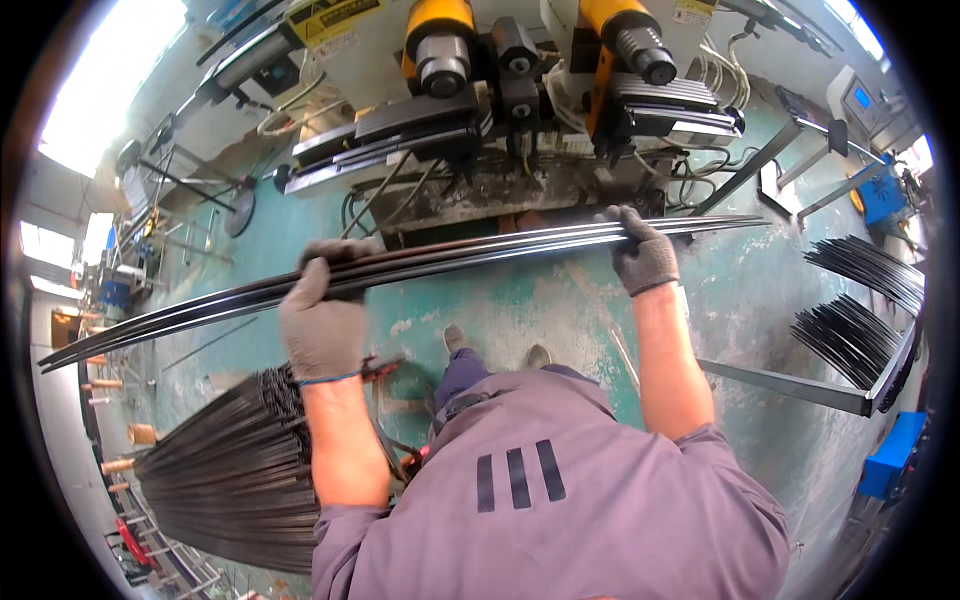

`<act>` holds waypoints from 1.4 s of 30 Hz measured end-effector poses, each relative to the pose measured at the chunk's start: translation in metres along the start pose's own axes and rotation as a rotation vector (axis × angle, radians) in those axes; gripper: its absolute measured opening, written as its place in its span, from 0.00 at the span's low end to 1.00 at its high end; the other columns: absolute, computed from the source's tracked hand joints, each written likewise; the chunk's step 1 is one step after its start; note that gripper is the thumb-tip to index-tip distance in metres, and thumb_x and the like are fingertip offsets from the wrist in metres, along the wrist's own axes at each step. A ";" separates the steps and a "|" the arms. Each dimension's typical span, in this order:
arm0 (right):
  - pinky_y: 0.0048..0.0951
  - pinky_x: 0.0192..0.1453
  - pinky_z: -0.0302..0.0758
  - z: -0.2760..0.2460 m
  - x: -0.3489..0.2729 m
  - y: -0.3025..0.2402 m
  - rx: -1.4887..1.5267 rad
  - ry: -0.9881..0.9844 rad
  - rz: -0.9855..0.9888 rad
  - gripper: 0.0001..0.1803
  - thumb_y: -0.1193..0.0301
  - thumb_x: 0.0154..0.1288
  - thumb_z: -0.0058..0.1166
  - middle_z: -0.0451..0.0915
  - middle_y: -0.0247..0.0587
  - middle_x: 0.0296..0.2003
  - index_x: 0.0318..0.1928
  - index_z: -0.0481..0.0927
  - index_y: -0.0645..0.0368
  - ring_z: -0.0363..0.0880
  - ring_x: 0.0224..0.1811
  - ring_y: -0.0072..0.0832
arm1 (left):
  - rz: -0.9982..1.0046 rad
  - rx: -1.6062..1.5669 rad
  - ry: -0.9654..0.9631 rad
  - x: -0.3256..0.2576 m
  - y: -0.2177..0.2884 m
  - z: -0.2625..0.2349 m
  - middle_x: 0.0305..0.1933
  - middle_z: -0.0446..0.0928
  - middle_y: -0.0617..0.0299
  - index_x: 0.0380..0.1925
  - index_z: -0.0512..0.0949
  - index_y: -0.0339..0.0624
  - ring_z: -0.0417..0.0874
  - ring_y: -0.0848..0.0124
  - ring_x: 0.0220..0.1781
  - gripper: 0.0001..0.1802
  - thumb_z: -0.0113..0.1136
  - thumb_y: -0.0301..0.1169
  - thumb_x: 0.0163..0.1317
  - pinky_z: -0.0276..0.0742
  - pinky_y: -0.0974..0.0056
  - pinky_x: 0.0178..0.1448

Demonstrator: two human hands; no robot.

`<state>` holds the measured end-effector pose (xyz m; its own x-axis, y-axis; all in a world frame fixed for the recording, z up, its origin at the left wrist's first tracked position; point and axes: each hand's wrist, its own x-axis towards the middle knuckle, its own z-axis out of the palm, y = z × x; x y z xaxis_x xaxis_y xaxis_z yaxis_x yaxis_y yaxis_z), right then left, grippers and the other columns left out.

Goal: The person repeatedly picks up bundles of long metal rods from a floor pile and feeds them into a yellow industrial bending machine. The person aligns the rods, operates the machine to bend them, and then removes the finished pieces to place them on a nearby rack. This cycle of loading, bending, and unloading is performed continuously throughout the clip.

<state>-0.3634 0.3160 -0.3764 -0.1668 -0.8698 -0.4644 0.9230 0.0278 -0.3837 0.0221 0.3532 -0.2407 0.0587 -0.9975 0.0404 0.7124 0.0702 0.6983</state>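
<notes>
Nearest is the person's mauve work shirt (600,500), three dark bars across it. Ahead of it the left hand (322,325), in a grey knit glove and slightly blurred, is closed around a bundle of slim dark metal rods (490,250), with fingers showing along its far edge. The right hand (645,255), gloved alike, is wrapped around the same bundle toward its right end. The bundle spans the scene from left to right, held up above the green floor (560,325) and on the near side of the machine.

Near left lies a large stack of long dark rods (225,470). To the right a metal rack (785,386) bears two smaller groups of dark rods, a nearer one (848,340) and a farther one (870,272); a blue box (893,455) sits nearer on that side.

As for progress, the work seems midway: this handful is in hand, apart from the machine, while many rods lie on both sides. Which of these are finished cannot be told.

Beyond stands the machine (470,195), with two yellow-orange cylinders (440,18) at the top. Far right is a control box (858,100) with a lit blue screen.
</notes>
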 end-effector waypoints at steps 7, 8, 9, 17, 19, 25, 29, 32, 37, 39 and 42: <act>0.39 0.54 0.81 0.020 0.042 -0.056 -0.181 0.178 -0.351 0.18 0.63 0.71 0.57 0.83 0.48 0.42 0.48 0.78 0.67 0.81 0.46 0.40 | 0.096 -0.055 0.019 0.073 0.088 -0.098 0.48 0.79 0.48 0.51 0.74 0.30 0.78 0.57 0.56 0.15 0.53 0.26 0.67 0.67 0.48 0.73; 0.36 0.53 0.81 0.041 0.042 -0.048 -0.137 0.345 -0.384 0.18 0.61 0.70 0.57 0.84 0.46 0.41 0.47 0.79 0.66 0.82 0.44 0.37 | 0.101 -0.026 0.047 0.083 0.086 -0.109 0.47 0.78 0.48 0.51 0.74 0.30 0.78 0.57 0.56 0.14 0.53 0.26 0.67 0.67 0.48 0.73; 0.35 0.51 0.81 0.043 0.051 -0.044 -0.156 0.285 -0.373 0.18 0.60 0.70 0.57 0.84 0.46 0.39 0.46 0.80 0.65 0.82 0.42 0.36 | 0.097 -0.001 0.068 0.097 0.082 -0.118 0.47 0.78 0.48 0.50 0.73 0.30 0.78 0.57 0.56 0.14 0.53 0.27 0.68 0.67 0.48 0.73; 0.34 0.42 0.82 0.135 0.094 0.055 -0.260 0.087 -0.338 0.10 0.69 0.67 0.62 0.84 0.41 0.33 0.39 0.83 0.64 0.83 0.35 0.33 | -0.064 0.122 0.316 0.205 0.051 -0.169 0.42 0.80 0.49 0.41 0.78 0.30 0.80 0.56 0.50 0.16 0.52 0.36 0.73 0.75 0.53 0.63; 0.33 0.44 0.82 0.151 0.112 0.062 -0.244 0.271 -0.403 0.10 0.71 0.68 0.59 0.84 0.42 0.37 0.43 0.82 0.66 0.84 0.36 0.36 | -0.136 0.078 0.363 0.227 0.042 -0.172 0.45 0.80 0.49 0.43 0.78 0.26 0.80 0.59 0.52 0.19 0.48 0.36 0.75 0.74 0.57 0.65; 0.33 0.35 0.82 0.156 0.169 0.029 -0.238 0.343 -0.430 0.10 0.72 0.66 0.61 0.85 0.40 0.35 0.45 0.81 0.64 0.84 0.32 0.32 | -0.280 -0.112 0.261 0.273 0.023 -0.181 0.54 0.79 0.48 0.49 0.76 0.29 0.78 0.56 0.59 0.19 0.50 0.38 0.74 0.70 0.50 0.71; 0.33 0.44 0.83 0.144 0.209 0.007 -0.193 0.217 -0.446 0.12 0.73 0.62 0.64 0.84 0.47 0.39 0.42 0.81 0.70 0.84 0.37 0.36 | -0.251 -0.245 0.403 0.309 0.041 -0.210 0.55 0.79 0.45 0.51 0.76 0.27 0.78 0.52 0.60 0.21 0.50 0.37 0.73 0.69 0.46 0.71; 0.32 0.45 0.82 0.141 0.221 0.000 -0.221 0.213 -0.476 0.13 0.73 0.61 0.63 0.84 0.46 0.38 0.43 0.81 0.70 0.84 0.37 0.35 | -0.192 -0.095 0.371 0.324 0.043 -0.226 0.56 0.79 0.47 0.53 0.75 0.27 0.77 0.56 0.61 0.21 0.48 0.37 0.75 0.68 0.49 0.73; 0.34 0.37 0.80 0.155 0.215 0.023 -0.231 0.316 -0.538 0.12 0.69 0.64 0.62 0.83 0.40 0.35 0.45 0.81 0.62 0.83 0.34 0.31 | -0.159 -0.036 0.451 0.335 0.010 -0.209 0.56 0.79 0.50 0.55 0.75 0.29 0.77 0.61 0.62 0.19 0.45 0.34 0.77 0.67 0.56 0.75; 0.35 0.41 0.79 0.148 0.228 0.050 -0.275 0.390 -0.511 0.11 0.68 0.67 0.56 0.83 0.42 0.38 0.45 0.81 0.62 0.83 0.38 0.33 | -0.174 -0.002 0.407 0.328 -0.012 -0.198 0.54 0.80 0.52 0.53 0.76 0.30 0.78 0.62 0.60 0.18 0.49 0.34 0.75 0.69 0.57 0.73; 0.35 0.48 0.78 0.148 0.222 0.047 -0.217 0.337 -0.427 0.17 0.66 0.60 0.65 0.84 0.42 0.39 0.45 0.82 0.65 0.83 0.41 0.33 | -0.168 0.197 0.418 0.318 -0.035 -0.181 0.53 0.80 0.51 0.51 0.78 0.32 0.80 0.57 0.58 0.17 0.51 0.35 0.74 0.72 0.54 0.69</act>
<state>-0.3060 0.0514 -0.3789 -0.6423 -0.6223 -0.4474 0.6635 -0.1593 -0.7311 0.1424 0.0360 -0.3818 0.2588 -0.9015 -0.3468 0.5923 -0.1355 0.7942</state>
